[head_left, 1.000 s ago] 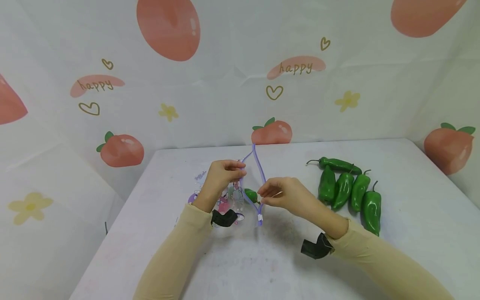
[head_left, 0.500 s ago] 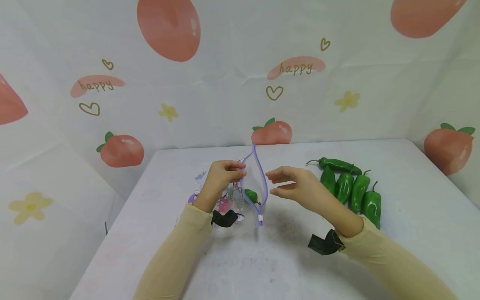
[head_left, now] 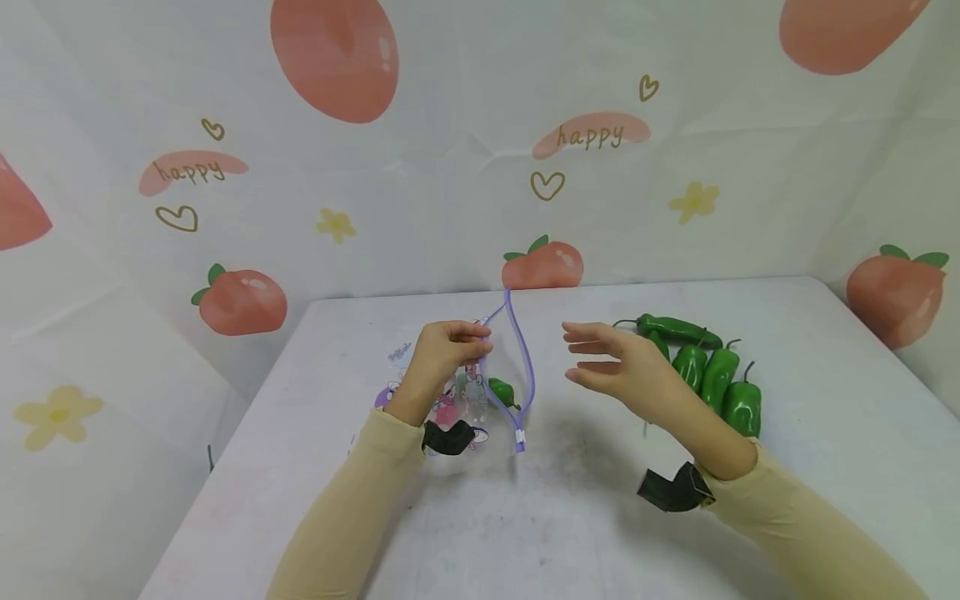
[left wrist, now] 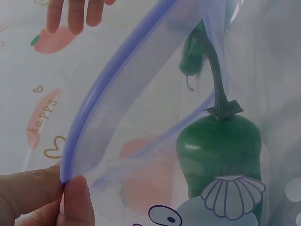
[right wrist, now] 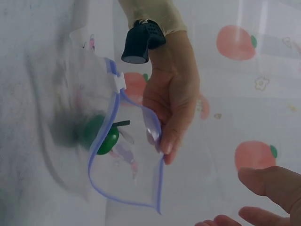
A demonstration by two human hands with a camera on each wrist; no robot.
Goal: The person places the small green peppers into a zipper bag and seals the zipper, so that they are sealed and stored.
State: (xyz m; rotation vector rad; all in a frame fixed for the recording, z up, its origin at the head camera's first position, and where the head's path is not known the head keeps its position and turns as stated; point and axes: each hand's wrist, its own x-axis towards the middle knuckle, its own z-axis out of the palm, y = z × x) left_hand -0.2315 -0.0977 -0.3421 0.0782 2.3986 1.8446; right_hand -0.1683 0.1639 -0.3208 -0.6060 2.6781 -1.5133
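Seen from the head camera: right hand (head_left: 618, 367) now lifted away from the zip bag (head_left: 480, 392), fingers spread and relaxed, holding nothing, hovering between the bag and the row of green peppers (head_left: 708, 375) on the desk (head_left: 825, 375); half a second before, closer to the bag's purple rim, and a second before, pinching that rim. Left hand (head_left: 442, 354) unchanged, pinching the near edge of the bag's mouth and keeping the bag raised and open above the desk. Bag's long axis running roughly away from the wearer, mouth gaping towards the right, white zip slider (head_left: 519, 436) at the near end. One green pepper (head_left: 501, 390) inside the bag, low down. Left wrist view: thumb and finger (left wrist: 70, 202) clamped on the purple zip strip (left wrist: 113, 84), the pepper (left wrist: 218, 150) inside standing stem upward, details too small in the head view. Right wrist view: the bag (right wrist: 122, 155) from the open side, slider (right wrist: 120, 80) at top, mouth forming a wide loop, left hand (right wrist: 171, 101) behind it.
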